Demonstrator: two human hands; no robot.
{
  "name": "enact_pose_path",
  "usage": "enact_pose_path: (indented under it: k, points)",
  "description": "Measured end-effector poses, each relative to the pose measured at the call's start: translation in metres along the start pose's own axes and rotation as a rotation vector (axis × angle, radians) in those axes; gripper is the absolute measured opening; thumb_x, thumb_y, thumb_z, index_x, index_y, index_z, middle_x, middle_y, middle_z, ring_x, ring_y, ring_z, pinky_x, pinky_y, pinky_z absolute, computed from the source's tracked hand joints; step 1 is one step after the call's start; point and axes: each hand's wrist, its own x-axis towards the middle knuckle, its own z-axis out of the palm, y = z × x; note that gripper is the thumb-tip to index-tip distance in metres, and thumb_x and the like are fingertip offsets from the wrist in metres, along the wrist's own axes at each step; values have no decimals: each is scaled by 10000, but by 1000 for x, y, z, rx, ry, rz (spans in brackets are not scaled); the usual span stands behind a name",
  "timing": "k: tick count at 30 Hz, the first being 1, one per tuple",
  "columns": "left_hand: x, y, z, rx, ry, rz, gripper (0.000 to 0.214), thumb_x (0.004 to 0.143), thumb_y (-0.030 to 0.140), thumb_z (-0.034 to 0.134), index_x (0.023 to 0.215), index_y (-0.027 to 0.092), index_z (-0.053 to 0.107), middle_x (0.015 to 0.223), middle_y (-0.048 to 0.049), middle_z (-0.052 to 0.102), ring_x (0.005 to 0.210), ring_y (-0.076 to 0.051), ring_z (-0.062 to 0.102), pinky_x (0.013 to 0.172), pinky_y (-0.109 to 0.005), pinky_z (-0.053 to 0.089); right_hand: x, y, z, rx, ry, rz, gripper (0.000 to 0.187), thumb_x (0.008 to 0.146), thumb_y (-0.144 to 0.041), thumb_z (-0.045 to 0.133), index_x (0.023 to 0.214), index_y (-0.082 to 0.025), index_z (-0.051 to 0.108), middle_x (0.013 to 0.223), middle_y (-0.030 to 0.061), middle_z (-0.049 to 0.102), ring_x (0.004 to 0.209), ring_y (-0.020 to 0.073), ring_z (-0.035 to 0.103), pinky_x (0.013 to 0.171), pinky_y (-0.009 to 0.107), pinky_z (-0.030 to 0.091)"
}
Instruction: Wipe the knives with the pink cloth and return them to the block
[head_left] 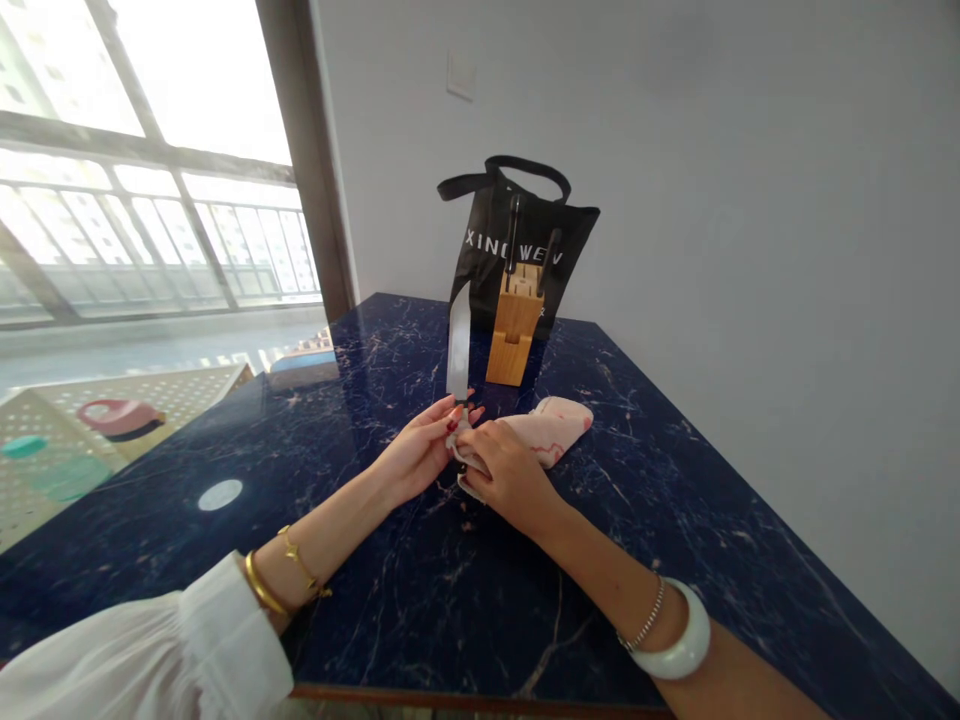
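A kitchen knife point(459, 350) stands upright in front of me, its bright blade pointing up and away. My left hand point(420, 450) is closed around it near the base of the blade; most of the handle is hidden. My right hand point(510, 470) grips a pale pink patterned cloth point(555, 425), pressing part of it against the knife's handle. The rest of the cloth hangs out to the right over the table. Just beyond the hands stands a wooden knife block point(514, 335) with black-handled pieces in its slots.
A black tote bag point(487, 220) with white lettering stands behind the block, near the wall. The table point(600, 590) has a dark blue marble-look top with a white round spot point(220, 495) at left. A perforated cream basket point(202, 385) holding bottles is beyond its left edge.
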Motion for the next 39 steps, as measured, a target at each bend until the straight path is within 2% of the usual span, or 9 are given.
enact_pose_path:
  k: [6,10,14,17,21,28,30,36,39]
  points:
    - [-2,-7,5,-1,-72,-9,312,799,79,474,1093,152,549,1087,-81,590,897,-117,583,831,-227,441,1,10,-2,52,142,76,284,762,-112,458,1025,-210,499,890,51,509,866,205,456,767,340,378]
    - [-4,-12,8,24,-107,-19,376,777,58,485,1132,174,531,1047,-68,608,897,-124,585,859,-242,422,1,13,-5,72,194,114,326,750,-89,438,1047,-215,485,908,53,509,885,208,455,782,345,383]
    - [-5,-10,8,-1,-109,-41,334,786,88,478,1103,170,544,1037,-69,613,899,-145,585,851,-277,426,1,13,-4,90,173,110,311,747,-91,443,1033,-207,483,913,53,505,885,204,452,792,339,382]
    - [-4,-4,8,-80,-58,-75,246,814,163,453,1030,142,570,1088,-81,592,892,-148,582,848,-291,430,1,9,-1,76,95,67,262,730,-99,465,972,-193,503,895,51,506,880,205,448,798,340,380]
    - [-3,2,6,-130,-23,-107,239,832,224,427,999,137,573,1091,-89,588,899,-171,579,837,-329,435,1,4,2,39,13,21,243,703,-94,483,924,-192,515,897,50,510,888,207,443,816,349,372]
    - [-6,-5,9,-87,-93,-118,295,852,319,405,1002,142,587,1019,-78,616,849,-157,584,815,-296,432,2,13,-5,85,185,130,275,756,-102,457,1013,-198,484,919,54,507,905,202,451,806,335,373]
    - [-6,-7,9,-79,-94,-102,306,857,319,396,1007,137,590,1010,-78,619,842,-153,584,812,-285,432,2,14,-6,102,197,134,291,757,-90,450,1024,-202,477,925,54,502,909,203,450,809,338,370]
    - [-2,-5,6,-66,-25,-44,221,836,222,453,982,141,599,1013,-73,618,843,-143,585,780,-270,455,1,6,1,79,6,18,245,724,-95,483,950,-188,509,890,44,500,883,203,442,803,343,368]
    - [-1,-4,4,-4,-3,12,224,802,143,501,1009,143,586,970,-72,626,806,-134,594,719,-247,473,1,3,2,39,-29,6,236,732,-101,482,947,-190,517,893,46,500,883,203,438,806,344,365]
